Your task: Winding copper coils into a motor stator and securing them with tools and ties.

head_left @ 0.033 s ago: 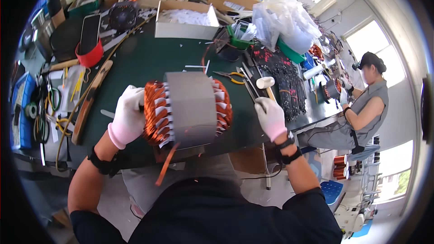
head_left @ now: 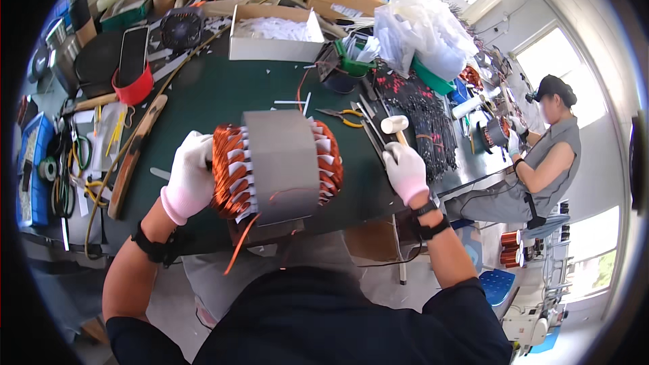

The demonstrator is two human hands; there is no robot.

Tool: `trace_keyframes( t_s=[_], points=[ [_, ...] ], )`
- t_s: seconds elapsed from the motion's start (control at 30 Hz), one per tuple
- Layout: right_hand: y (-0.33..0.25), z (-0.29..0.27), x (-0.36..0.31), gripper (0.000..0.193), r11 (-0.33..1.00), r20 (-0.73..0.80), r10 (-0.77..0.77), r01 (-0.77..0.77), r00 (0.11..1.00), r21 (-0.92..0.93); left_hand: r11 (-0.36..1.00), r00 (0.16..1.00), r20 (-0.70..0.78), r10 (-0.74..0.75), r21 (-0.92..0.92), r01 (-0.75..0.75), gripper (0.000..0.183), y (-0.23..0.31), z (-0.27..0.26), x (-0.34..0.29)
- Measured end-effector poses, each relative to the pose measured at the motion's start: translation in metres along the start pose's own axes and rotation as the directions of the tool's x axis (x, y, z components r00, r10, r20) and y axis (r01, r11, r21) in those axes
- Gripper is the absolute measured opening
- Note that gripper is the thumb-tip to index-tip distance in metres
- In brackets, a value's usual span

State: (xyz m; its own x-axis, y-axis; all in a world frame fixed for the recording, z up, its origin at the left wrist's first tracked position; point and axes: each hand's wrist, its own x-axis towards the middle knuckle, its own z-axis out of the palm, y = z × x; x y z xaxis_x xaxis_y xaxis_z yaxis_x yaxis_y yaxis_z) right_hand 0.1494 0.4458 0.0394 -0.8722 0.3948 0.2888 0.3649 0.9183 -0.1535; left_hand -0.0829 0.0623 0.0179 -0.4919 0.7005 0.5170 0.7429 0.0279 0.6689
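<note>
A motor stator [head_left: 282, 162] with a grey steel core, copper windings and white slot paper stands on the green tabletop in front of me. My left hand [head_left: 192, 174], in a white glove with a pink cuff, is closed on the winding at its left end; part of the fingers is hidden behind the coil. Orange lead wire [head_left: 242, 247] hangs from the near side of the core. To the right, my gloved right hand [head_left: 406, 170] is closed around the handle of a white-headed mallet [head_left: 395, 124], just beside some thin metal rods [head_left: 372, 136].
Pliers [head_left: 345, 117] lie beyond the stator. Bundled black sleeved leads [head_left: 427, 118] and plastic bags [head_left: 422, 23] fill the right. A paper-filled white box [head_left: 276, 49] stands behind; a wooden stick [head_left: 137, 155] and scissors [head_left: 82, 151] lie left. Another person [head_left: 541, 138] works at right.
The hanging orange wire has swung slightly left. The stator and both hands keep nearly the same places, with the whole view shifted a little.
</note>
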Motion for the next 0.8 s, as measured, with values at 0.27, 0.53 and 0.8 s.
trace_keyframes(
  t_s=[0.27, 0.53, 0.8],
  points=[
    [0.058, 0.025, 0.027, 0.025, 0.951, 0.164, 0.153, -0.100, 0.975, -0.291, 0.995, 0.996, 0.091, 0.022, 0.092, -0.030, 0.026, -0.002, -0.005, 0.003],
    [0.072, -0.010, -0.002, 0.037, 0.972, 0.005, -0.139, 0.138, 0.990, -0.191, 0.984, 0.993, -0.040, 0.110, 0.147, -0.103, 0.013, 0.011, -0.014, 0.009],
    [-0.054, -0.106, 0.006, 0.033, 0.858, 0.335, -0.398, 0.476, 0.854, -0.194, 0.960, 0.960, -0.274, -0.059, -0.280, -0.021, 0.013, 0.004, 0.008, -0.005]
  ],
)
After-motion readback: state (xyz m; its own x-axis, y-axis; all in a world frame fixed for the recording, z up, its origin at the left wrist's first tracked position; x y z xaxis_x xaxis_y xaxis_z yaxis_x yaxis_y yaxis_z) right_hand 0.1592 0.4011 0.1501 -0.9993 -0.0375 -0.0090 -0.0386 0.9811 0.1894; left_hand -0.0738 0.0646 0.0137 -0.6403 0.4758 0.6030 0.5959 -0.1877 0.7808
